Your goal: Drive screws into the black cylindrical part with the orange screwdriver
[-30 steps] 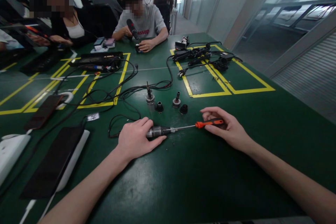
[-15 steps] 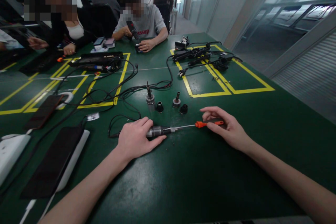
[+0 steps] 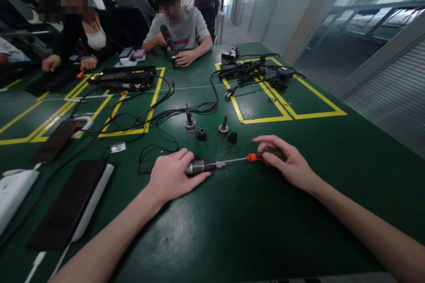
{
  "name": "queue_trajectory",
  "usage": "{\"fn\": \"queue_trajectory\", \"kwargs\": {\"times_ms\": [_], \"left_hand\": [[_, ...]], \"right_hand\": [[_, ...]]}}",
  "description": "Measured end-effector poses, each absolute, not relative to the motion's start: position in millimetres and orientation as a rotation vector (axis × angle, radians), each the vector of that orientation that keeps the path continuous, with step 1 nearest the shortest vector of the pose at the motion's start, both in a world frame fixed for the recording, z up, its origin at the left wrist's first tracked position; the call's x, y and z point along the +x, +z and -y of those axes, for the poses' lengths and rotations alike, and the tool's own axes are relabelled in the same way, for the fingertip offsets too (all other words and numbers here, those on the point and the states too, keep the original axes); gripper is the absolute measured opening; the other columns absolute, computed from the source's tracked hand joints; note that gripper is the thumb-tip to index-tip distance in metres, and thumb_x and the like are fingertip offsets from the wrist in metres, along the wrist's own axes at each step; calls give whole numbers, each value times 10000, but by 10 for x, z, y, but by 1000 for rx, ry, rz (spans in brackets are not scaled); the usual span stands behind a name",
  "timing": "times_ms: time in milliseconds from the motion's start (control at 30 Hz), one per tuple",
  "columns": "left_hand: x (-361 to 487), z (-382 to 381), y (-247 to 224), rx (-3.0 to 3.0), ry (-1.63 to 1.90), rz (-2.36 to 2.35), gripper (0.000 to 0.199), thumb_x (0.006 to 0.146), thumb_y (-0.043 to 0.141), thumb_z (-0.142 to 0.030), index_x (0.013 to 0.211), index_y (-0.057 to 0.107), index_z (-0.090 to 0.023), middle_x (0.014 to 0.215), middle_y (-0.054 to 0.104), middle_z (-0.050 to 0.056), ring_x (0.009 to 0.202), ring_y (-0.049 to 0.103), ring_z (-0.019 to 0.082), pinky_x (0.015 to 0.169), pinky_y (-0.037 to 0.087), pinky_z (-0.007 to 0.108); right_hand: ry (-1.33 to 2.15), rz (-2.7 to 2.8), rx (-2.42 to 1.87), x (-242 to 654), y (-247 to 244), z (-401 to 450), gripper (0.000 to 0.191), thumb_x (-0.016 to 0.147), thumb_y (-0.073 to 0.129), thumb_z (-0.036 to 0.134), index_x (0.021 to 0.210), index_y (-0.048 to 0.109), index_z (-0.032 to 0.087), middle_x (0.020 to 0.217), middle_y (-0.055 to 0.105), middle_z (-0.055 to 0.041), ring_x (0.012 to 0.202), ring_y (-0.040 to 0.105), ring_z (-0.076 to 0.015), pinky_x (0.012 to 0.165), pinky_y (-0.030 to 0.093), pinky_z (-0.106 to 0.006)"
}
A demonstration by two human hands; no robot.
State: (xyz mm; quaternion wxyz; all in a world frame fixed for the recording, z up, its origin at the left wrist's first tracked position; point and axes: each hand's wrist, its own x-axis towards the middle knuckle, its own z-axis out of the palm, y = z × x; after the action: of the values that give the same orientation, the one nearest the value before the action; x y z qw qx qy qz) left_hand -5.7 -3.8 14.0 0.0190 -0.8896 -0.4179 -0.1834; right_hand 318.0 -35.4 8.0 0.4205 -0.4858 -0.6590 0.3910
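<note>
My left hand (image 3: 172, 173) is closed over a corded cylindrical tool (image 3: 198, 166) with a dark and metallic body, lying on the green table. Its narrow end points right. Between the fingers and thumb of my right hand (image 3: 287, 159) is a screwdriver (image 3: 254, 157) with an orange and dark handle. The thin shaft reaches left to the tool's narrow end; whether the tip sits in a screw is too small to tell. Beyond the hands stand two metal parts with upright stems, a taller one (image 3: 190, 124) and a shorter one (image 3: 223, 128), beside two small black caps (image 3: 201, 135) (image 3: 232, 137).
Black cables (image 3: 159, 115) run across the table's middle, and more cables and adapters (image 3: 245, 70) lie heaped at the back right. At the left are a phone (image 3: 66, 208), a smaller phone (image 3: 56, 141) and a white power strip (image 3: 15, 194). Co-workers sit across the table.
The screwdriver's handle has turned in my right hand, its orange stripe now out of sight. My left hand and the tool stay put. A co-worker's hand at the left has lowered.
</note>
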Motion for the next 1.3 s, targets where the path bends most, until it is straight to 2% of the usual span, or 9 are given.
{"fn": "queue_trajectory", "kwargs": {"times_ms": [100,267,333,500,600,800,1000,1167,1300], "left_hand": [[-69,39,138,-2744,-571,1298,450,905,653,-628,786,628,-195,722,665,-1,601,640,173,531,373,289],[-71,34,129,-2737,-540,1317,441,901,654,-626,795,631,-198,734,675,-3,613,645,173,538,385,289],[-70,30,126,-2738,-537,1313,432,911,646,-613,806,634,-195,747,679,1,617,647,174,540,389,290],[-63,28,146,-2735,-520,1334,442,944,599,-612,814,633,-192,764,681,14,636,654,183,550,397,294],[-42,40,172,-2739,-439,1379,438,956,572,-605,816,625,-194,768,682,19,637,655,194,552,401,304],[9,67,199,-2759,-301,1433,424,975,522,-586,835,610,-196,772,683,28,669,670,218,561,417,314],[-4,56,192,-2752,-309,1424,432,972,535,-601,836,612,-199,776,687,27,653,662,205,561,409,306],[-33,38,169,-2749,-363,1391,438,926,610,-622,810,612,-200,759,686,21,651,666,199,561,407,302],[-44,42,157,-2753,-418,1381,442,891,648,-638,806,615,-206,751,688,8,652,664,186,562,416,294]], "right_hand": [[995,1661,-1261,3175,70,359,285,1006,608,448,1176,674,229,659,543,35,525,501,-141,486,432,-252],[947,1620,-1201,3183,80,370,374,882,781,413,1204,655,267,928,666,-20,745,657,-183,630,545,-272],[964,1629,-1203,3193,81,368,369,876,788,443,1178,668,268,948,675,-30,771,672,-197,648,560,-284],[1032,1626,-1202,3197,80,362,344,980,641,541,1155,684,248,778,633,-8,586,564,-157,533,486,-272],[1078,1611,-1227,3180,93,366,320,987,642,524,1123,690,239,711,597,5,560,541,-152,512,459,-268],[1038,1597,-1247,3155,120,372,313,939,705,494,1126,696,243,791,616,-1,556,512,-133,503,425,-264],[1038,1627,-1276,3154,98,378,292,990,633,472,1126,697,222,606,488,55,497,453,-129,483,389,-254],[927,1589,-1234,3158,112,367,337,845,804,435,1107,701,251,877,659,-19,727,639,-187,631,514,-281],[1034,1595,-1268,3169,113,355,325,929,700,537,1044,712,233,745,635,-10,596,572,-163,547,474,-276]]}}
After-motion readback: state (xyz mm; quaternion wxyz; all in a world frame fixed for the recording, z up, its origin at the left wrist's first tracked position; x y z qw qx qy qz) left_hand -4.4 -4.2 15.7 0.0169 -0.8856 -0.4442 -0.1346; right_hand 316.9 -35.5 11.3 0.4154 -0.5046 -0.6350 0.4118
